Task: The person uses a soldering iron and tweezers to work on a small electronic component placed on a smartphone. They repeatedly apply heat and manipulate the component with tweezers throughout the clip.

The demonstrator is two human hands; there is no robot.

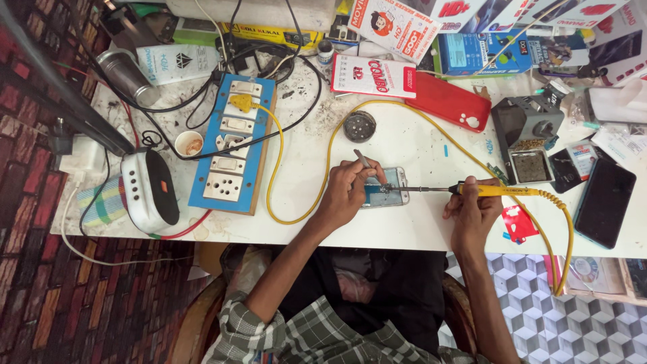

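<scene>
An opened phone [392,189] lies flat on the white workbench [303,202]. My left hand [350,189] rests on its left side and pinches thin metal tweezers [362,159] that point up and away. My right hand [473,205] grips the yellow handle of a soldering iron [495,191]. Its metal tip reaches left onto the phone's inside. A yellow cable [330,145] loops from the iron across the bench to a switch board.
A blue board with white switches and sockets [234,145] lies left, beside a white speaker [149,192]. A soldering iron stand [527,138], a red phone cover [450,102], a dark phone [604,202], a round tin [359,125] and boxes crowd the back.
</scene>
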